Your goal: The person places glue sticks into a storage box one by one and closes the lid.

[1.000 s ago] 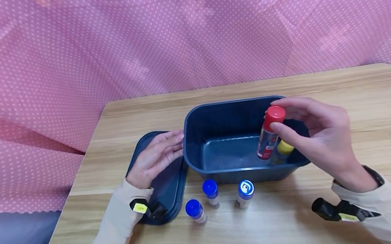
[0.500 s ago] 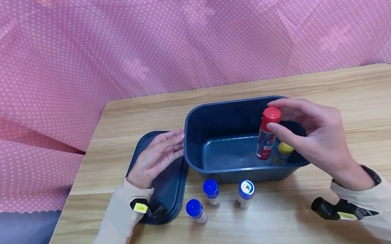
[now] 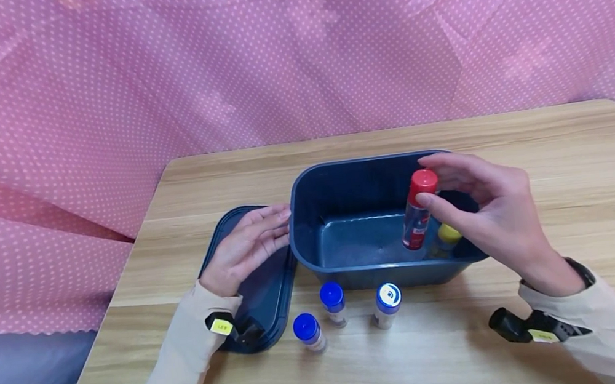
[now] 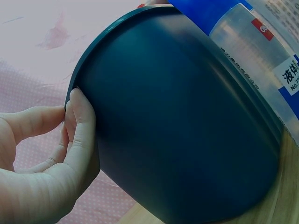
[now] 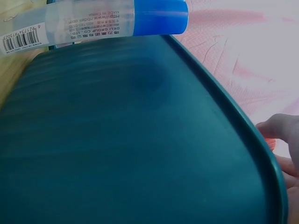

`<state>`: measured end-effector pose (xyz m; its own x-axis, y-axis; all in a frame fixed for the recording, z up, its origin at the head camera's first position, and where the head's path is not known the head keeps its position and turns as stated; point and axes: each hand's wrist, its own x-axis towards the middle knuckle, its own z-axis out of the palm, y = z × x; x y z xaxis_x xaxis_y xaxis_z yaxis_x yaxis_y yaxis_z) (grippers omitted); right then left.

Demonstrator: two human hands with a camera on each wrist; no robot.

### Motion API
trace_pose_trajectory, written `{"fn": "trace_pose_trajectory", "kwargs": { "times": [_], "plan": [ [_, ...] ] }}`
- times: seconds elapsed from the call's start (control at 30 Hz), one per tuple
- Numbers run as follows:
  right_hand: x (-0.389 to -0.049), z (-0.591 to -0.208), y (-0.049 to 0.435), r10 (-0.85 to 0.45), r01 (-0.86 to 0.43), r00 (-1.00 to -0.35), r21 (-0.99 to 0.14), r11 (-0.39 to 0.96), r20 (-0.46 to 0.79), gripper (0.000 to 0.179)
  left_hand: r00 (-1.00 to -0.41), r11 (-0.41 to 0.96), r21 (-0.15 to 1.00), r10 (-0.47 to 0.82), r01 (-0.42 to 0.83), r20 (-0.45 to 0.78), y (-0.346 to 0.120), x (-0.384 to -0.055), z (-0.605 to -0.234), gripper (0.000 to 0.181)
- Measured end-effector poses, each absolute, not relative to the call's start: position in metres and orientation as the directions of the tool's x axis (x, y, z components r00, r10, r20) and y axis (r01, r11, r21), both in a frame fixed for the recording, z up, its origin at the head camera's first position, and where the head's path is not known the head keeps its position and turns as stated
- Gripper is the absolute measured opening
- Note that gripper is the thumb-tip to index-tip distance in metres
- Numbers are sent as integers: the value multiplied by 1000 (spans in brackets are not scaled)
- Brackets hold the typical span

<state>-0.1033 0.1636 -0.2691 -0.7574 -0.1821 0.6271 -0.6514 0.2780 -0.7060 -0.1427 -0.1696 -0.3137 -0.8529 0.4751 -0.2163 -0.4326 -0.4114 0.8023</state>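
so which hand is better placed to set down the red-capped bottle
Probably the right hand: it grips the red-capped bottle near its cap, at the opening of the dark blue bin. The left hand touches the bin's other end and holds no bottle.

The bare left hand point(image 3: 248, 247) has its fingers pretty much straight, the bare right hand point(image 3: 495, 214) is doing a thumb-and-fingers pinch, and both cream-sleeved forearms point(image 3: 170, 360) angle inward.
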Motion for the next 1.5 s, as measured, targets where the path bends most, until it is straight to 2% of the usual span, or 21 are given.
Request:
{"fn": "trace_pose_trajectory", "kwargs": {
  "times": [0.8, 1.03, 1.5],
  "plan": [
    [-109, -270, 164, -249, -636, -771, -680, 365, 587, 42, -856, -404, 814, 476, -418, -203, -168, -143, -313, 24],
    [-112, -269, 162, -281, -580, -814, -690, 433, 508, 36, -856, -398, 811, 466, -429, -224, -169, -143, -313, 23],
    [-116, -271, 161, -378, -548, -837, -620, 562, 396, 29, -858, -393, 820, 467, -417, -213, -169, -143, -313, 25]
  ]
}}
